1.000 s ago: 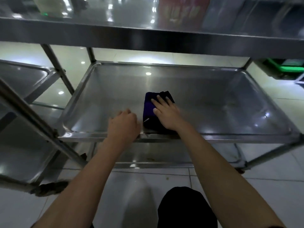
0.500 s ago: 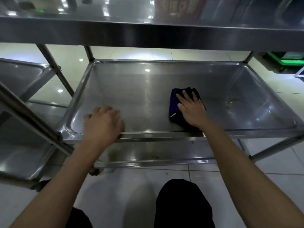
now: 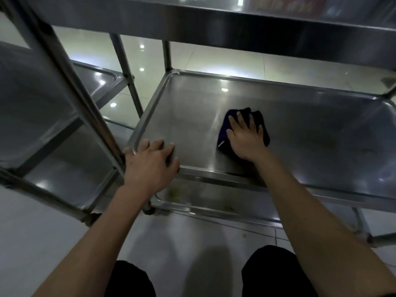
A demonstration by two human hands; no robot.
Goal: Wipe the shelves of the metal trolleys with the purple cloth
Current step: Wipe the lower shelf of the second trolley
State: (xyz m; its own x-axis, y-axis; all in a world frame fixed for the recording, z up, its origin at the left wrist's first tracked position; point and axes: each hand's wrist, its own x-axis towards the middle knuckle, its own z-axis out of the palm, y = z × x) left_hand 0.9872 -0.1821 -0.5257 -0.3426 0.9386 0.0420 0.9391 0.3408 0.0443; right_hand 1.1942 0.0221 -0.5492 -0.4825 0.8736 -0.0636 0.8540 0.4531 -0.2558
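Hands at work on a steel trolley: we press our right hand (image 3: 246, 139) flat on the purple cloth (image 3: 227, 129), fingers straight and spread, so this grip lies open on top of the fabric rather than curled round it. The cloth sits bunched beneath the palm on the middle shelf (image 3: 321, 133), toward the shelf's near edge, with dark folds showing past the fingertips and to either side of the hand. A small pale tag pokes out of the cloth just left of the wrist.

Well to the left of that hand, our left hand (image 3: 150, 163) rests on the shelf's near left corner, fingers extended over the raised rim, the grip open and holding nothing. Just left of it rises a slanted metal post (image 3: 81, 99) of a second trolley (image 3: 32, 108), whose shelves fill the left side of the view.

Above both hands runs the upper shelf (image 3: 214, 20). Below them the lower shelf (image 3: 203, 202) carries greenish smears. Under the trolleys lies a glossy tiled floor (image 3: 192, 254) catching ceiling lights, and our dark-clad knees (image 3: 274, 273) show at the bottom edge.
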